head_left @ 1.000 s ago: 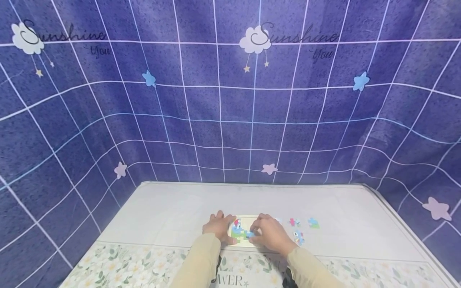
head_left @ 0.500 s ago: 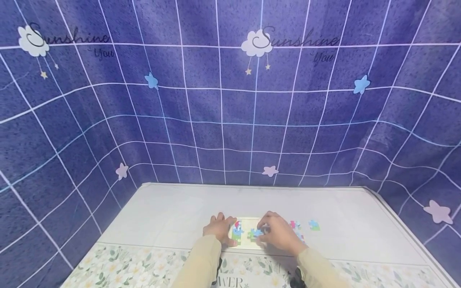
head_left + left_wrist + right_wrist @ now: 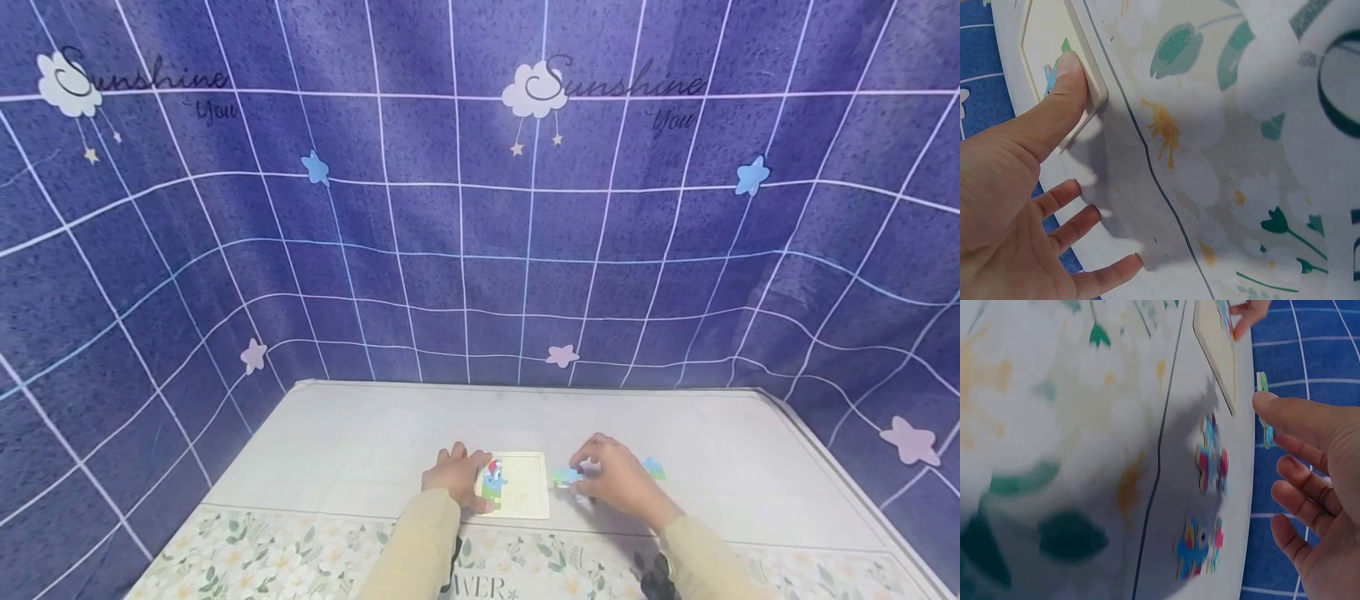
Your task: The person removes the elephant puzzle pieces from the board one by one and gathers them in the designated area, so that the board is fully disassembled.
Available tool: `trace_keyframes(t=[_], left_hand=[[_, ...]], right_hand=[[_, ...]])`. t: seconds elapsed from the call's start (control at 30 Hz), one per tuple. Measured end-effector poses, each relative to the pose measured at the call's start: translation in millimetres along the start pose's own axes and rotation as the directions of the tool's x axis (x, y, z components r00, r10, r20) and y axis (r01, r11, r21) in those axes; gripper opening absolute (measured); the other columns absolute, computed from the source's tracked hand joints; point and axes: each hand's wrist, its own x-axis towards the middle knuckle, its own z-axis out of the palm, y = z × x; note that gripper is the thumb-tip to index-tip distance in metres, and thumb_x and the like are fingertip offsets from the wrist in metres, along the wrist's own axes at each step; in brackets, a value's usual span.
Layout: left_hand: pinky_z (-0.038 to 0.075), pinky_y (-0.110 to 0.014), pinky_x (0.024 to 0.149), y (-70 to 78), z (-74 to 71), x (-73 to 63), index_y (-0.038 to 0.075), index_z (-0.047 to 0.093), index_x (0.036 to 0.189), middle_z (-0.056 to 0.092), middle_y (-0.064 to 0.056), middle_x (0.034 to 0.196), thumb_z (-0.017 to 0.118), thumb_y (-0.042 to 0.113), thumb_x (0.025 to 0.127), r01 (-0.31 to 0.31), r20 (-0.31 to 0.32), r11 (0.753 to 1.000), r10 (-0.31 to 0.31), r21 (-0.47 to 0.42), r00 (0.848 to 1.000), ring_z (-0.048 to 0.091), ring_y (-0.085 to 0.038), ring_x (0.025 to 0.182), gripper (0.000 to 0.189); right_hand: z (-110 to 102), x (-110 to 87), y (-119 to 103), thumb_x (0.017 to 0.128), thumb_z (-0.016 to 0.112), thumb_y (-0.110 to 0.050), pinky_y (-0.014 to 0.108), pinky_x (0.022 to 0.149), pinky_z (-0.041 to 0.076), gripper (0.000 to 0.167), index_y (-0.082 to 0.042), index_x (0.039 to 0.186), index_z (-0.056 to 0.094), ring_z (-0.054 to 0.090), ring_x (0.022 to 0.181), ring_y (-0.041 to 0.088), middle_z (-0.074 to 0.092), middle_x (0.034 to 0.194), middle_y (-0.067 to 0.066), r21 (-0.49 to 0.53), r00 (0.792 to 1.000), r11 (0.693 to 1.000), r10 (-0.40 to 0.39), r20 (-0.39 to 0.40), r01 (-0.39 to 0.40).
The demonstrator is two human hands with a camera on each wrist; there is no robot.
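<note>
A pale wooden puzzle board (image 3: 525, 487) lies on the table, with blue, green and red puzzle pieces (image 3: 492, 483) fitted along its left side. My left hand (image 3: 453, 477) steadies that side. In the left wrist view the thumb (image 3: 1069, 81) presses on the board's face while the other fingers stretch out, spread apart. To the right of the board, my right hand (image 3: 615, 479) pinches a blue-and-green puzzle piece (image 3: 567, 477) between thumb and fingertips. The right wrist view shows this held piece (image 3: 1264, 419) edge-on, raised over the tabletop.
Two loose colourful pieces, one (image 3: 1211, 456) nearer the board and another (image 3: 1194, 550) farther off, lie below my right hand. One more blue-green piece (image 3: 652, 467) sits to its right. A floral band (image 3: 300, 554) runs along the table front; a blue grid curtain (image 3: 487, 275) hangs behind.
My right hand has lifted the blue-and-green piece from the middle of the board and carried it right, past the board's edge. My left hand has stayed in place.
</note>
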Motion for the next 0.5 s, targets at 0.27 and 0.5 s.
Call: trace_keyframes(t=[0.27,0.5], left_hand=[[0.056,-0.062,0.084,1.6,-2.1,-2.4,0.018,0.064,0.136,0.056,-0.012,0.118,0.093,0.031,0.066,0.001,0.002,1.0,-0.001,-0.01,1.0,0.053,-0.032,0.105,0.077],[0.056,-0.06,0.085,2.7,-2.7,-3.2,0.019,0.064,0.136,0.056,-0.013,0.122,0.093,0.033,0.066,0.005,0.002,1.0,-0.005,0.0,1.0,0.053,-0.032,0.107,0.077]], right_hand=[[-15.9,-10.6,20.3,0.075,0.088,-0.02,0.042,0.079,0.056,0.027,-0.012,0.097,0.075,0.06,0.087,0.022,0.063,0.097,-0.002,0.013,0.999,0.999,-0.042,0.003,0.042],[-25.7,-21.4,34.4,0.078,0.086,-0.019,0.055,0.088,0.056,0.027,-0.012,0.1,0.074,0.063,0.098,0.029,0.065,0.103,-0.001,0.028,0.999,0.999,-0.047,0.012,0.046]])
